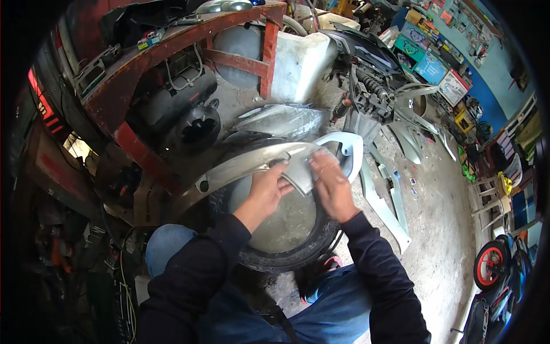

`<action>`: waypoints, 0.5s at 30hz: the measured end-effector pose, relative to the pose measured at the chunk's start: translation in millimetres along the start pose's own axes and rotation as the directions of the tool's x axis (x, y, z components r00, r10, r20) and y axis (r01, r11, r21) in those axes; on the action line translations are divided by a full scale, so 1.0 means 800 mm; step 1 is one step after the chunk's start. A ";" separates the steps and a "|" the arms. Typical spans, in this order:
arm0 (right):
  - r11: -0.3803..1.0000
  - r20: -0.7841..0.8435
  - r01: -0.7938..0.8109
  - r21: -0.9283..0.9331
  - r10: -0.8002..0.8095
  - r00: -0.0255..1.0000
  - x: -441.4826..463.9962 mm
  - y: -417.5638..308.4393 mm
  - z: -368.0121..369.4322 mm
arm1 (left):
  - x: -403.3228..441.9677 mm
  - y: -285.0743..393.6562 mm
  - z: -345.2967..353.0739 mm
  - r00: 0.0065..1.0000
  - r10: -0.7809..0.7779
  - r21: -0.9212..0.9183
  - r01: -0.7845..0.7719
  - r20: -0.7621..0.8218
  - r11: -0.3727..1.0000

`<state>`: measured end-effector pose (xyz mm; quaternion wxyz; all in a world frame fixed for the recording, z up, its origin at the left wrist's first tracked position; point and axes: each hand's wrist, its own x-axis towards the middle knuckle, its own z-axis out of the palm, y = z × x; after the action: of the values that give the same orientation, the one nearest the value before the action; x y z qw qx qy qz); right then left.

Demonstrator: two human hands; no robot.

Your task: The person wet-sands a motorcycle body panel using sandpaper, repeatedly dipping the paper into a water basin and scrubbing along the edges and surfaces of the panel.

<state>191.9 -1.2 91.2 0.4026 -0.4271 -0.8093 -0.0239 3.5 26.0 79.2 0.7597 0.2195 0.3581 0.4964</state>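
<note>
The panel lies over the tyre, the bench beyond it leftward, a motorcycle far right.

One camera here, head-worn. It faces forward and down, the left hand and right hand close below.

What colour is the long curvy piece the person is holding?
The curvy piece is pale silvery grey, seen best in the head view.
</note>
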 end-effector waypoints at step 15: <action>0.991 -0.005 -0.108 -0.079 0.108 0.994 -0.034 0.000 -0.005 | 0.003 -0.007 0.019 0.996 -0.022 0.080 0.029 -0.081 0.996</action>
<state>202.7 -21.3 75.4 0.3863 -0.4859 -0.7833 -0.0340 19.0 26.3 84.1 0.7415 0.2256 0.4110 0.4800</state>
